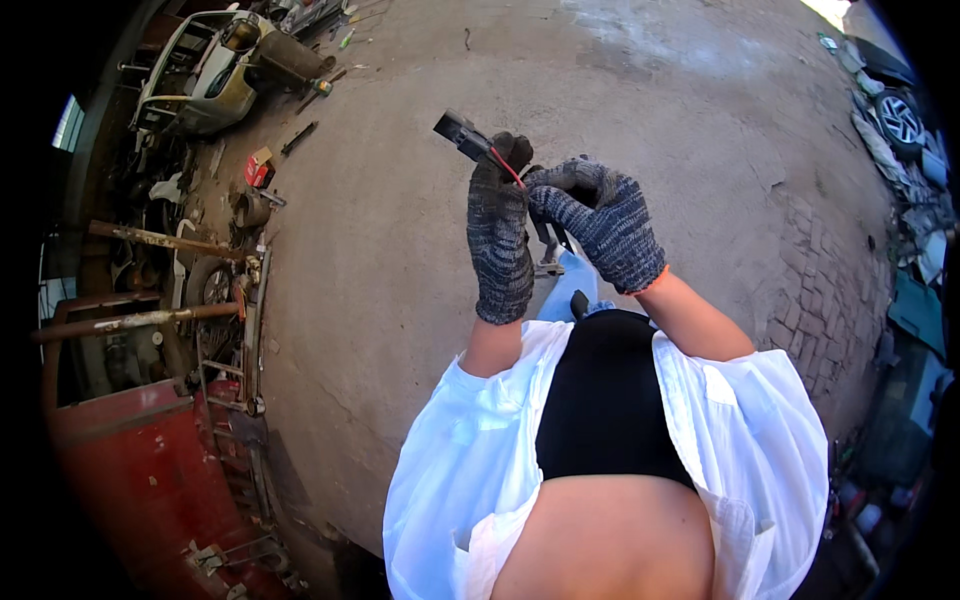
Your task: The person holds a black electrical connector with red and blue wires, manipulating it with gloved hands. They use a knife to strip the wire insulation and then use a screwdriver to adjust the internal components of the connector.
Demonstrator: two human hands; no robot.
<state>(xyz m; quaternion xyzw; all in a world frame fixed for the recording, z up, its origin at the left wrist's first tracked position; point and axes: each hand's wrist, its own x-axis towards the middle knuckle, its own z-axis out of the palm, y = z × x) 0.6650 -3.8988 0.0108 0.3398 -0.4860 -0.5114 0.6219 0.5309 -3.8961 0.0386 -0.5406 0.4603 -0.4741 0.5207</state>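
Both hands wear grey-and-black knitted work gloves and are raised close together in front of me. My left hand [498,245] is closed around a black electrical connector [460,134], which sticks out past the fingertips to the upper left. A thin red wire [507,168] runs from the connector toward my right hand [605,215]. That hand is closed, with its thumb and fingers pinched on the wiring beside the left fingers. Dark cable [541,232] hangs below the hands; where it leads is partly hidden behind the gloves.
Concrete ground [380,300] stretches around me. To the left are a white car body section [205,85], a red box [259,170], metal poles [140,322] and a red panel [140,450]. On the right lie a wheel [899,118], teal bins [917,310] and brick paving [815,290].
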